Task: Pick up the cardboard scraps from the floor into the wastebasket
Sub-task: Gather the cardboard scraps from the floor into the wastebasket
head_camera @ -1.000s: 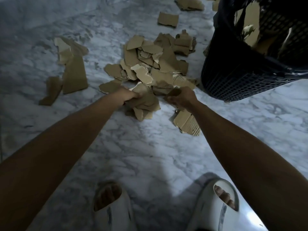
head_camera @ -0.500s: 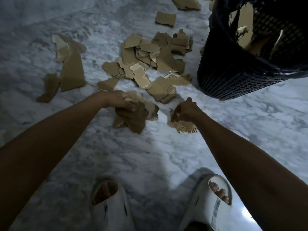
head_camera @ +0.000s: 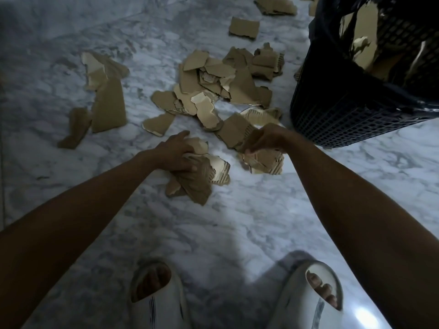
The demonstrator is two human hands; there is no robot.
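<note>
White and grey marble floor (head_camera: 237,233) fills most of what you see, with a bright patch of light in the middle. Next biggest is the dark blue plastic wastebasket with a grid of little holes (head_camera: 351,115), standing at the top right on the floor. It already has some brown cardboard pieces inside (head_camera: 367,43). No words or labels can be read on anything.

Your two bare arms reach down from the bottom corners. Your feet are in white open-toe slippers (head_camera: 156,302) at the bottom.

Torn brown cardboard scraps (head_camera: 213,86) lie in a loose heap beyond your hands, just to the left of the basket. They have ragged edges, and some show pale torn paper or wavy ribs. A long strip group (head_camera: 107,103) lies apart on the left, and a few more scraps (head_camera: 244,27) lie farther off at the top.

Your left hand (head_camera: 175,154) is closed around a crumpled bunch of scraps (head_camera: 197,184), which hangs below your fingers. Your right hand (head_camera: 266,141) is curled shut on a smaller ribbed bunch (head_camera: 266,162), close to the basket.
</note>
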